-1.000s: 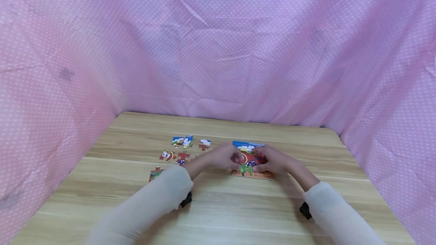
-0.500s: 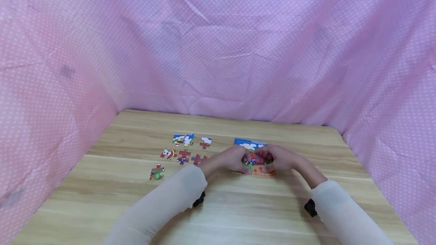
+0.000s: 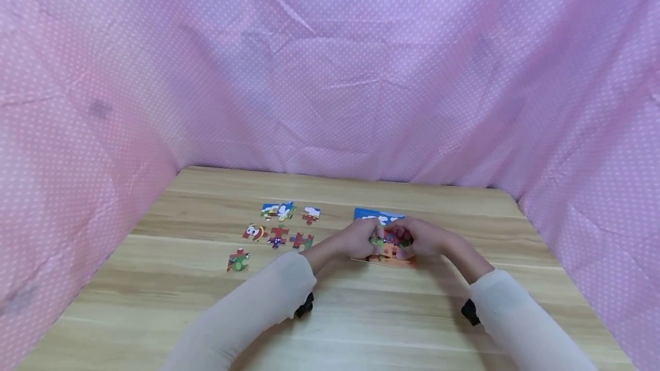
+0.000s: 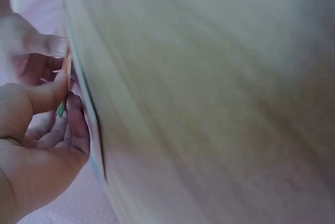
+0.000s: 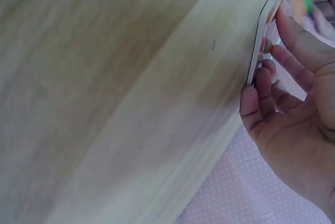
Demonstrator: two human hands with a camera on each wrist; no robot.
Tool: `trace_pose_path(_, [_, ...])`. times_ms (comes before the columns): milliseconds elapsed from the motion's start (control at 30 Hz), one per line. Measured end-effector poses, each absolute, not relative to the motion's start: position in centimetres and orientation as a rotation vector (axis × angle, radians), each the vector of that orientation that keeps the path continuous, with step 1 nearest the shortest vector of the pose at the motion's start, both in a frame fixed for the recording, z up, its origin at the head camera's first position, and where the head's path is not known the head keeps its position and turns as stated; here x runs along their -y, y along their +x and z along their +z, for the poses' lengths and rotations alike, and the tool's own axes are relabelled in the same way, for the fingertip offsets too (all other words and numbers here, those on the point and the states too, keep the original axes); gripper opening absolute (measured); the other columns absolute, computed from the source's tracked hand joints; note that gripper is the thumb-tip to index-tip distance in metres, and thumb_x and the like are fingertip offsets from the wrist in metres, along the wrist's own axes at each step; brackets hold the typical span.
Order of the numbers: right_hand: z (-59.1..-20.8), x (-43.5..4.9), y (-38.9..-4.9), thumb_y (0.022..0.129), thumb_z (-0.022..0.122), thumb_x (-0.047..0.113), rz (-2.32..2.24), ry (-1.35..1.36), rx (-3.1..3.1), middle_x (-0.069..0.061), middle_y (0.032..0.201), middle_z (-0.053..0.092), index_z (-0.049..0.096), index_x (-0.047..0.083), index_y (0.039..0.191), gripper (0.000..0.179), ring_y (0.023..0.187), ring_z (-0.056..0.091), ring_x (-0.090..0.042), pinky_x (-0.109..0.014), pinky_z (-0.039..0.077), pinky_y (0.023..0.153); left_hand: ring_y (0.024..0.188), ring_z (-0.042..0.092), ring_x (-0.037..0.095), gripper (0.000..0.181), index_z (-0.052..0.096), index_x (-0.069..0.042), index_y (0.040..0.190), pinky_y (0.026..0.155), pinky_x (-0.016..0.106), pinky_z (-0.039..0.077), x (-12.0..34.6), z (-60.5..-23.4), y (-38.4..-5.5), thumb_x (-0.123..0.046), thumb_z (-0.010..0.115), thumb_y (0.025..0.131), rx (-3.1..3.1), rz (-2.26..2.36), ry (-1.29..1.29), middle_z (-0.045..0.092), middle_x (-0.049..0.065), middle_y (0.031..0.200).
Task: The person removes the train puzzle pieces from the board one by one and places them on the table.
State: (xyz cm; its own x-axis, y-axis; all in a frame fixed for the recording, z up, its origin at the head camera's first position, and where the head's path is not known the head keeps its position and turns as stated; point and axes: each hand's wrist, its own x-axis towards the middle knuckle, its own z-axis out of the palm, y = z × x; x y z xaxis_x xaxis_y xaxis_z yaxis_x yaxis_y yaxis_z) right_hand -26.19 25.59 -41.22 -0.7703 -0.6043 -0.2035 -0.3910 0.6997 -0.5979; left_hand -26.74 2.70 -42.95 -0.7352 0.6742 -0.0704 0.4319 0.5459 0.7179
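Note:
A small orange and green puzzle piece (image 4: 62, 108) is pinched between thumb and fingers of my left hand (image 3: 358, 238). That hand is over the left part of a rectangular puzzle board (image 3: 378, 213), which shows blue sky, clouds, red shapes and orange ground. From the right side my right hand (image 3: 424, 237) touches the board. In the right wrist view its thumb and loosely bent fingertips rest at the board (image 5: 255, 59) along its edge and face. No separate piece shows in the right hand. Both hands hide much of the picture.
Left of the board lie several loose pieces: a blue-and-white group (image 3: 277, 210), a cloud piece (image 3: 311, 214), a face piece (image 3: 254, 232), red pieces (image 3: 278, 236) and a green-and-red piece (image 3: 238, 260). Pink dotted cloth (image 3: 330, 73) hangs behind the wooden table (image 3: 381, 325).
My left hand has shifted right over the board, uncovering the red loose piece beside its wrist, then settled. The right hand stays around the board's right part with small finger movements.

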Motion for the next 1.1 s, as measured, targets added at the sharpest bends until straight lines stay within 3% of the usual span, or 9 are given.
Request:
trace_pose_path(367, [-41.4,-25.6,-25.9,0.087,0.083,0.017,-0.743,-0.732,-2.535,-0.008,0.105,0.057,0.059,0.006,0.14,0.059,0.097,0.05,-0.025,-0.043,0.045,0.087,0.093,0.06,0.014,0.028,0.06,-0.016,0.11,0.085,0.031,0.054,4.4,-41.2,-25.4,-0.008,0.078,0.09,-2.463,1.137,0.828,0.063,-0.003,0.103])
trace_pose_path(767, [-41.5,-25.9,-25.9,0.088,0.082,0.021,-0.726,-0.71,-2.544,-0.005,0.105,0.055,0.059,0.009,0.141,0.059,0.098,0.049,-0.023,-0.04,0.044,0.086,0.081,0.057,0.015,0.03,0.062,-0.007,0.116,0.07,0.026,0.05,14.5,-41.3,-23.6,-0.001,0.076,0.09,-2.513,1.156,0.779,0.065,0.0,0.094])
trace_pose_path(1100, [-41.3,-26.1,-25.9,0.09,0.081,0.018,-0.739,-0.716,-2.541,-0.006,0.107,0.056,0.058,0.007,0.141,0.058,0.099,0.05,-0.023,-0.042,0.046,0.088,0.084,0.055,0.019,0.028,0.062,-0.009,0.114,0.072,0.028,0.048,19.1,-41.6,-21.3,-0.002,0.076,0.091,-2.557,1.092,0.596,0.062,0.002,0.094])
